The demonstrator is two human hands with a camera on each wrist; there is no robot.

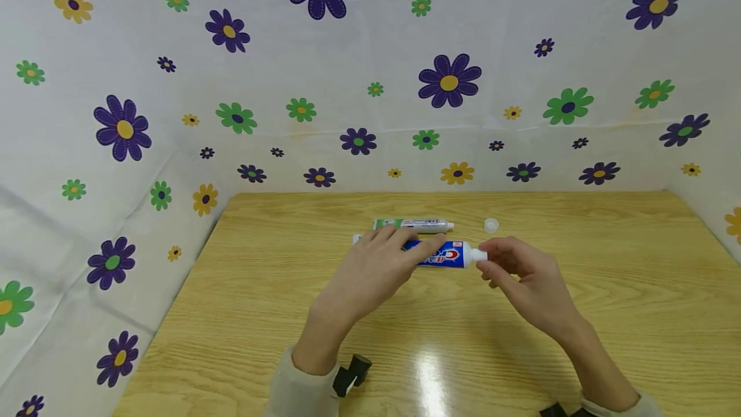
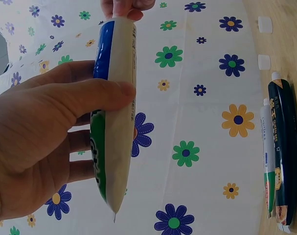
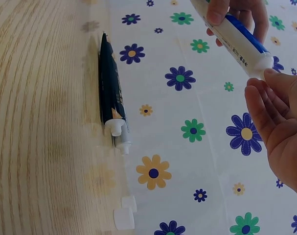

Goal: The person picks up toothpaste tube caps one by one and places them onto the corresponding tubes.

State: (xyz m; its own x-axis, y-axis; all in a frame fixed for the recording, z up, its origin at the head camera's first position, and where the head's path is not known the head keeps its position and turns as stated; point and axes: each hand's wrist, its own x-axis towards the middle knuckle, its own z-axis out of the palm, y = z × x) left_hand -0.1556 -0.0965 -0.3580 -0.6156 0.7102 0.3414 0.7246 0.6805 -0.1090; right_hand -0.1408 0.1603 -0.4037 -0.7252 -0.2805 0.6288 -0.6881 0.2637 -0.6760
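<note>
A blue and white Crest toothpaste tube (image 1: 450, 255) is held above the table by my left hand (image 1: 370, 272), the thumb along one face and the fingers behind. The tube lies roughly level, its white cap (image 1: 479, 255) toward the right. My right hand (image 1: 529, 278) pinches that cap between thumb and fingertips. In the left wrist view, the tube's back (image 2: 120, 156) shows, with the flat crimped end nearest the camera. Its middle is partly covered by my left hand in the head view.
On the wooden table (image 1: 260, 275) lie a white and green toothpaste tube (image 1: 422, 225) and a dark tube (image 2: 284, 147) beside it, mostly hidden in the head view. Two loose white caps, one a cap (image 2: 264, 24) farther off, lie past their nozzles. A flowered cloth (image 1: 376, 56) hangs behind.
</note>
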